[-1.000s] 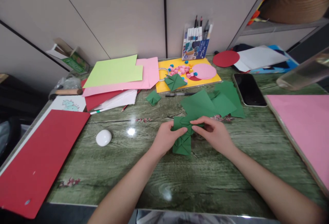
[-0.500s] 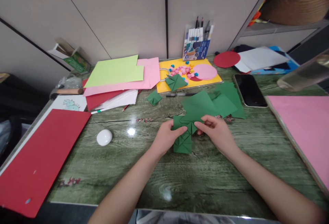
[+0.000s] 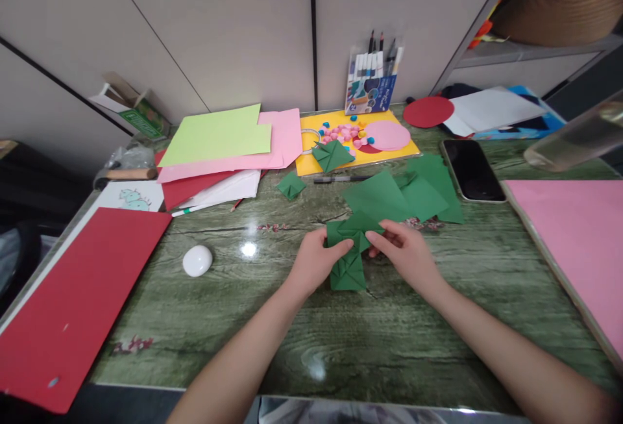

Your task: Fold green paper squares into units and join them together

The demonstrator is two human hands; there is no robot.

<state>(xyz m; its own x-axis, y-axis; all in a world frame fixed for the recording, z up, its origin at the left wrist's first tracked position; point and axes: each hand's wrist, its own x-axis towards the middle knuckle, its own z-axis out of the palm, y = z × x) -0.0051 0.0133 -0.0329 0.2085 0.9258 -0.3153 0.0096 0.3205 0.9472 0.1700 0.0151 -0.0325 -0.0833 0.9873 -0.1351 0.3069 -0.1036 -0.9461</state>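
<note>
Between my hands is a folded green paper (image 3: 348, 272) with creased flaps and points, held just above the table. My left hand (image 3: 315, 256) grips its left side, thumb pressed on the front. At the upper right, my right hand (image 3: 403, 247) pinches a folded flap between thumb and fingers. Just beyond lie several green paper sheets (image 3: 377, 197), some overlapping. A small folded green paper piece (image 3: 291, 186) rests farther left, and a larger folded green piece (image 3: 331, 155) sits on the yellow sheet (image 3: 307, 165). The underside of the held paper is hidden.
A white egg-shaped object (image 3: 197, 261) lies left of my hands. Red paper (image 3: 87, 300) covers the table's left side; a pink sheet (image 3: 574, 242) lies at the right. A phone (image 3: 473, 171), a black pen (image 3: 341, 179) and a marker pack (image 3: 372, 83) are farther back.
The folded green paper has shifted and tilted slightly, its upper right flap now standing out more. Both hands keep their grip almost in place.
</note>
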